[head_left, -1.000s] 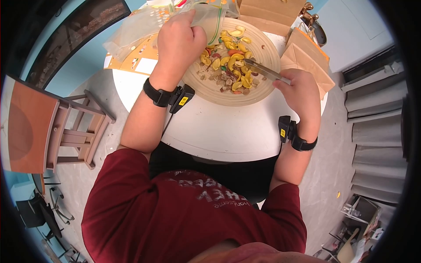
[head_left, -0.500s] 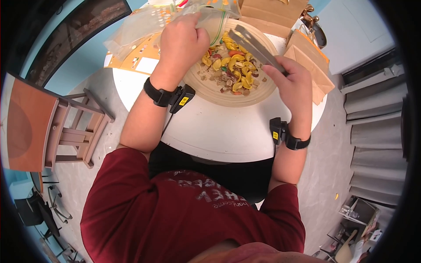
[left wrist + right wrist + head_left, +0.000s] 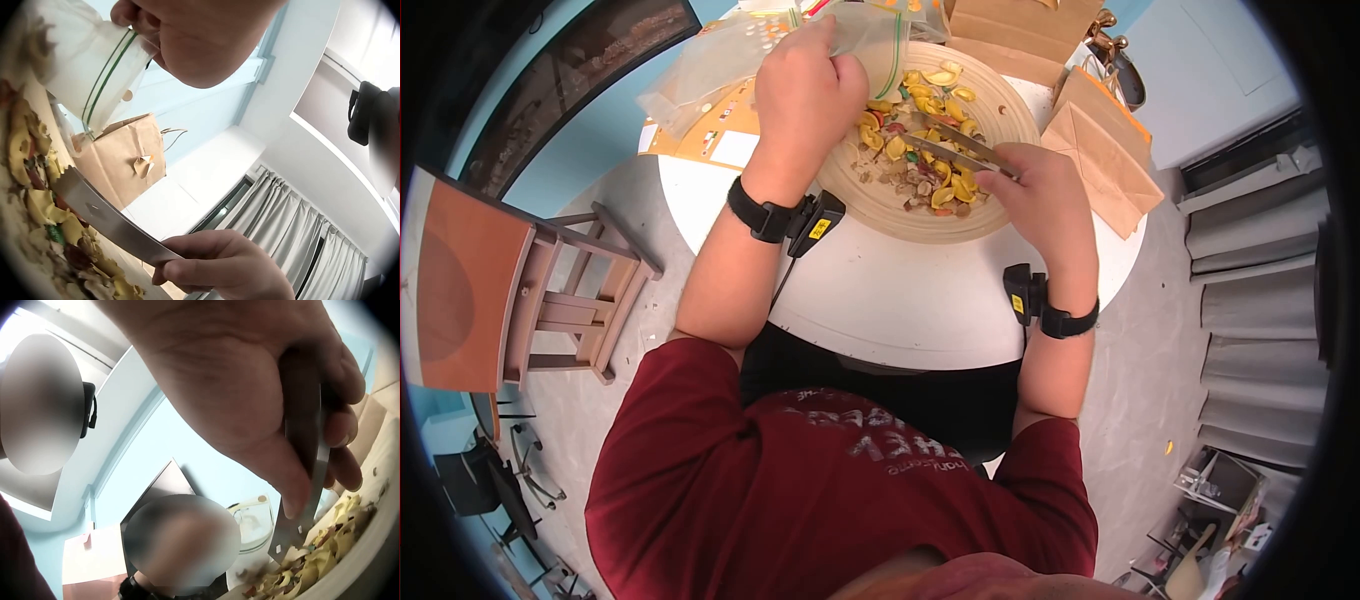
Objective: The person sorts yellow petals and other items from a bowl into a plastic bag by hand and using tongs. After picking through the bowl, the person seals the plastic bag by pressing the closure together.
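My left hand (image 3: pixel 810 85) grips the upper edge of a clear zip bag (image 3: pixel 870 45) with a green seal line, its mouth over the plate's left side. In my right hand (image 3: pixel 1048 195) are metal tongs (image 3: pixel 970 143), their two arms apart. The tips are down at a heap of mixed dried pieces (image 3: pixel 945 180), many of them curled and yellow, others brown, red or green. A round ridged wooden plate (image 3: pixel 1010 115) bears the heap. The left wrist view shows the bag's seal (image 3: pixel 106 81) above the plate and the toothed tongs (image 3: pixel 119 225) beside the yellow pieces.
Brown paper bags stand behind the plate (image 3: pixel 1010 40) and at its right (image 3: pixel 1100 150). An orange printed sheet (image 3: pixel 710 130) lies at the left of the white table (image 3: pixel 890 300). A wooden chair (image 3: pixel 580 300) stands on the floor to the left.
The tongs rose to near the bag's mouth half a second ago, then came back down to the heap. My right hand has shifted left overall; my left hand stays nearly still on the bag.
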`<state>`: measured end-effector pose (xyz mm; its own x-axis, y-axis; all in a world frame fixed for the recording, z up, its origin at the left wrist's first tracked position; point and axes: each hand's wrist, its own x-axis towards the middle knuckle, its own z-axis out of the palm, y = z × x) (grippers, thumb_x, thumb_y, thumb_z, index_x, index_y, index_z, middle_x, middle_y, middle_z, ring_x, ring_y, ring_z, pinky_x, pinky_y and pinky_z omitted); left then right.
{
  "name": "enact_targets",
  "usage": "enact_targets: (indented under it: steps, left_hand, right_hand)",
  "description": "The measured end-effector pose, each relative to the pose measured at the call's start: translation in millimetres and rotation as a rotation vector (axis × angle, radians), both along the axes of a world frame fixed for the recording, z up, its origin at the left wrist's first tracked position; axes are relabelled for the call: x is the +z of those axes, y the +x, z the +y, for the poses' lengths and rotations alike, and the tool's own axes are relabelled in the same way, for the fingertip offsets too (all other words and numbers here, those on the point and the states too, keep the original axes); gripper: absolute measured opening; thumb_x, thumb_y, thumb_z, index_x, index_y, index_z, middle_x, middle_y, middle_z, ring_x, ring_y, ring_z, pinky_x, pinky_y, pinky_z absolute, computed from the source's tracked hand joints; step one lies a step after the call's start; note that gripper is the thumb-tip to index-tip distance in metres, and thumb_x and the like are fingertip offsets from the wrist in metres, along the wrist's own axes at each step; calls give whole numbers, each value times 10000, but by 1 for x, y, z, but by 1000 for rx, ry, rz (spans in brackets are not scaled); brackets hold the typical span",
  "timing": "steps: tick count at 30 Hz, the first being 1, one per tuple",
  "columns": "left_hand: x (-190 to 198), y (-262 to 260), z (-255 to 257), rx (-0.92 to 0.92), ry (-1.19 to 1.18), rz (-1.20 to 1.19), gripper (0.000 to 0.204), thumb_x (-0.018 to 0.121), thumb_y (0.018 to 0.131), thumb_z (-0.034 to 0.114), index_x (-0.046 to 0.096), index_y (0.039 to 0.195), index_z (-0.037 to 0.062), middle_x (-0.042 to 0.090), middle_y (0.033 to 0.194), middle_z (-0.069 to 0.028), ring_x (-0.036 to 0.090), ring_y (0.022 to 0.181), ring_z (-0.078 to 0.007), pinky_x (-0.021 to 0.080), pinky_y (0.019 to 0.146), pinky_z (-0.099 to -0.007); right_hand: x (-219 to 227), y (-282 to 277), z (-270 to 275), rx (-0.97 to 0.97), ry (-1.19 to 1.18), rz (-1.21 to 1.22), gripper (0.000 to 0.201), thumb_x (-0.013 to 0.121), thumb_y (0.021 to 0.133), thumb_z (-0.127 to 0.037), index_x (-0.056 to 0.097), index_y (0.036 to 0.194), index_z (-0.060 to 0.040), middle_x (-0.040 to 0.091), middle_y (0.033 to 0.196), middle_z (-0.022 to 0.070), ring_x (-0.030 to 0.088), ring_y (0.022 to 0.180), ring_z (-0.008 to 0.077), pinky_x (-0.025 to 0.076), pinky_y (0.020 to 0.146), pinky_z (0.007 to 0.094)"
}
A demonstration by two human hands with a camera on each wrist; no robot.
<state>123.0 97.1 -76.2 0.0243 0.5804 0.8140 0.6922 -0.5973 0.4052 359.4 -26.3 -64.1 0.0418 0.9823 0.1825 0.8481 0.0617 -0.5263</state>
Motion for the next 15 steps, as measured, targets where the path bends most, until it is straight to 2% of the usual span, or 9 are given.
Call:
enact_targets:
  steps: [2, 5, 8, 10, 15]
  left_hand:
    - [0, 0, 0, 2, 5, -4, 407, 574, 802, 70, 729, 1147, -81, 735, 983, -259, 718, 902, -433, 590, 816, -496]
    - [-5, -2, 4, -2, 23, -3, 439, 592, 832, 114, 735, 1209, -60, 732, 903, -269, 717, 730, -374, 581, 726, -431]
    - [-5, -3, 6, -12, 82, 10, 437, 591, 832, 112, 736, 1209, -56, 730, 881, -262, 712, 712, -367, 582, 715, -430]
    - [-3, -3, 4, -14, 40, 12, 433, 589, 832, 108, 737, 1206, -54, 729, 879, -260, 713, 714, -366, 582, 717, -431]
    - [2, -5, 1, -30, -32, -4, 426, 582, 830, 97, 741, 1197, -51, 729, 901, -266, 717, 740, -373, 583, 737, -438]
  right_hand:
    - [-7, -5, 4, -1, 66, -73, 236, 781, 847, -236, 765, 960, -29, 698, 826, 201, 686, 805, 394, 537, 715, 472]
    - [-14, -10, 7, -34, 118, -180, 225, 771, 855, -238, 772, 962, -40, 709, 850, 199, 691, 838, 397, 547, 732, 483]
    - [-15, -12, 11, -37, 87, -203, 218, 763, 861, -241, 777, 961, -48, 713, 864, 199, 691, 853, 399, 552, 737, 487]
    - [-20, -10, 15, -31, 57, -230, 215, 760, 862, -243, 779, 954, -49, 715, 871, 201, 691, 855, 396, 551, 735, 484]
    - [-2, -9, 11, -105, 40, -111, 213, 769, 853, -231, 768, 903, -24, 692, 807, 205, 681, 785, 394, 529, 692, 468]
